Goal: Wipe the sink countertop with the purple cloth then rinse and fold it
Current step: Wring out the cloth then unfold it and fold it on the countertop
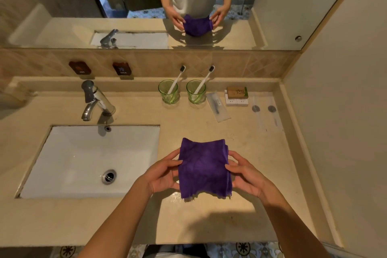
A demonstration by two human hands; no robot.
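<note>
Pinching the folded purple cloth (204,168) by opposite edges, left hand (162,174) and right hand (248,176) should align corners squarely over the tabletop (261,153) before pressing flat.

Warm dim overhead light from behind me; my shadow falls on countertop (209,222) below the hands. Fisheye bends edges; mirror (62,6) blurry.
</note>
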